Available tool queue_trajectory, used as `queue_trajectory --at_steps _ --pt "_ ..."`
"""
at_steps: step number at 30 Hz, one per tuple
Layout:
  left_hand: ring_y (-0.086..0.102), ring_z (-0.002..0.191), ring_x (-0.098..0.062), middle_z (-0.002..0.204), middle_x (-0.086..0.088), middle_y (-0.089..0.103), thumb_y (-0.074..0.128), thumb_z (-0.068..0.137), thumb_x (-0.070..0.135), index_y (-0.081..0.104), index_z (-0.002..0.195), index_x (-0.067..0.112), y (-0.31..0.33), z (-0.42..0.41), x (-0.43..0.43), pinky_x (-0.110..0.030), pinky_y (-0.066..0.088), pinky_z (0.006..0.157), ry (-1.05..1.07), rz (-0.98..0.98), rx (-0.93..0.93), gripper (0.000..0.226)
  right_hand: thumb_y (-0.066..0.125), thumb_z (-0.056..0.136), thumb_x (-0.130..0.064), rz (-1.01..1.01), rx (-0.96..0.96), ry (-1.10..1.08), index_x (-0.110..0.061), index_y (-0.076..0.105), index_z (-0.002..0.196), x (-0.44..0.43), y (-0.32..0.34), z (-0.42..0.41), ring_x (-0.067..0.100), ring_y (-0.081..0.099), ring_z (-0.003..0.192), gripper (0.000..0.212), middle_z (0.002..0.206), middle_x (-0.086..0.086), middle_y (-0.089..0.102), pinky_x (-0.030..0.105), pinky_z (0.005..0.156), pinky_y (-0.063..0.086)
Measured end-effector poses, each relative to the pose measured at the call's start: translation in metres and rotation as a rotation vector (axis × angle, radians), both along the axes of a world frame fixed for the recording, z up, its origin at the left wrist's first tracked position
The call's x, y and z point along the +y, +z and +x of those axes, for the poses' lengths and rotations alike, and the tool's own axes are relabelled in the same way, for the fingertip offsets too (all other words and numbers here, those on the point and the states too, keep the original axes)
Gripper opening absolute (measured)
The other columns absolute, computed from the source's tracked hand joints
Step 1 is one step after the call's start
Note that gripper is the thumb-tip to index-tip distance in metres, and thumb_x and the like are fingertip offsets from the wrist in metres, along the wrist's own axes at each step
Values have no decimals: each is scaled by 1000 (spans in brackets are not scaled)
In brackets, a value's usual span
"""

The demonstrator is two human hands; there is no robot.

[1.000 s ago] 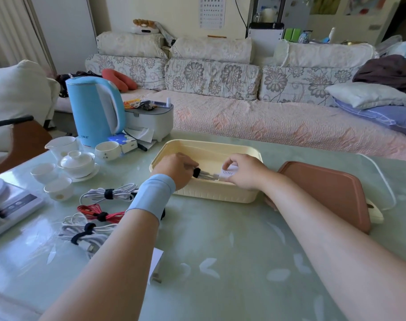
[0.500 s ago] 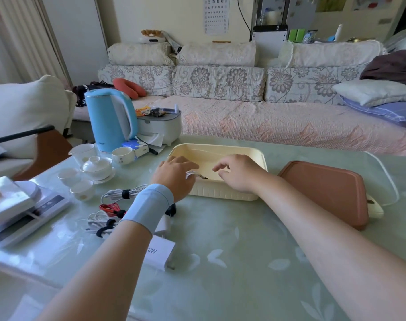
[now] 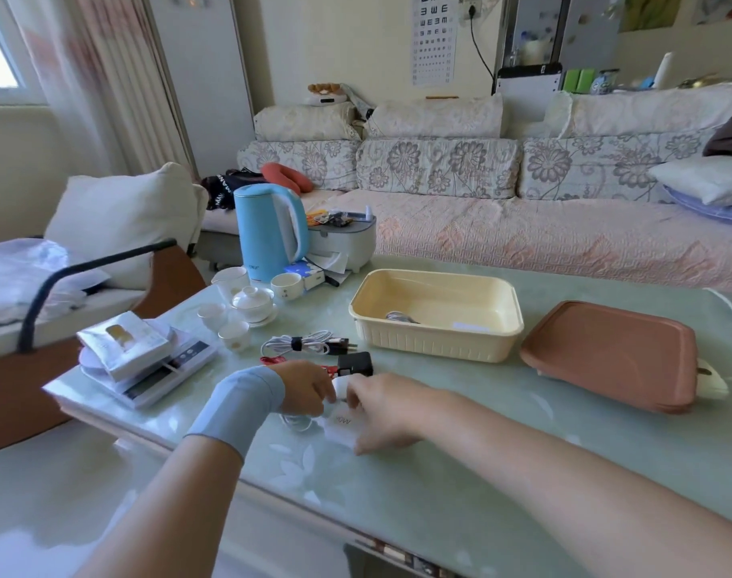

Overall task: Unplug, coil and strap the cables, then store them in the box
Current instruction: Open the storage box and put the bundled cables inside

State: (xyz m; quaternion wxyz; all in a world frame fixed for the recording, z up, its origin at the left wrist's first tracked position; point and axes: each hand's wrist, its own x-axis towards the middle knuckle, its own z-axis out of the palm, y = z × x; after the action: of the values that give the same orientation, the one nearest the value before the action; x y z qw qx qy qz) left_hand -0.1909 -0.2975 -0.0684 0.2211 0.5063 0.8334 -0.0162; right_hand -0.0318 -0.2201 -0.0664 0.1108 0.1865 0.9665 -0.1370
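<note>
Head view: both hands met over a white charger [image 3: 338, 424] on the table [image 3: 460, 444], close to its near edge. The left hand [image 3: 310, 387] curled its fingers on the charger's far end, and the right hand [image 3: 383, 415] cupped the body with the thumb under it, so both gripped it. A thin loop of its lead showed below the left hand.

The box [image 3: 431, 347] stood open further back with a stored cable [image 3: 399, 317] in its left corner. This looked like the storing step, with the charger the next item to go in. A strapped white coil [image 3: 297, 343], a red coil [image 3: 272, 361] and a black adapter [image 3: 355, 362] lay between hands and box, not yet stored.

The next move likely called for lifting the charger and its lead together, over those coils, into the box's free right side. The path there was open. The lid [image 3: 606, 352] lay right of the box, cups [image 3: 235, 333] and scale [image 3: 159, 365] crowded the left, and a trailing lead could snag the coils.
</note>
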Motion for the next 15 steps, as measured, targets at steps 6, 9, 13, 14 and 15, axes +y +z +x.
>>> queue_trajectory --at_steps 6,9,13,14,15 --pt "49 117 -16 130 11 53 78 76 40 57 123 39 0 5 -4 -31 38 100 -89 -116 124 52 74 78 -26 102 -290 -97 -19 36 130 35 4 25 25 62 90 65 106 3 62 36 74 49" --pt "35 121 -20 123 11 54 72 71 61 60 121 46 1 13 3 -39 23 104 -152 -145 386 54 73 78 -26 92 -278 -92 -22 49 125 44 3 36 22 61 95 53 114 1 63 33 75 49" --pt "51 108 -20 112 8 61 70 76 55 67 111 40 15 15 9 -32 39 96 -101 34 211 39 70 78 -13 -123 -227 -147 -17 57 119 74 14 43 21 68 83 43 113 9 69 33 69 54" --pt "58 98 -20 103 6 65 70 79 50 70 105 36 21 15 10 -30 47 90 -75 116 120 30 69 80 -8 -216 -170 -184 -18 55 121 83 21 47 20 68 77 43 112 11 68 32 65 54" --pt "62 89 -21 93 4 67 70 81 46 71 98 33 26 13 14 -29 51 82 -61 201 64 22 68 82 -5 -297 -75 -220 -21 51 124 92 28 51 20 68 72 48 111 12 66 32 63 54"
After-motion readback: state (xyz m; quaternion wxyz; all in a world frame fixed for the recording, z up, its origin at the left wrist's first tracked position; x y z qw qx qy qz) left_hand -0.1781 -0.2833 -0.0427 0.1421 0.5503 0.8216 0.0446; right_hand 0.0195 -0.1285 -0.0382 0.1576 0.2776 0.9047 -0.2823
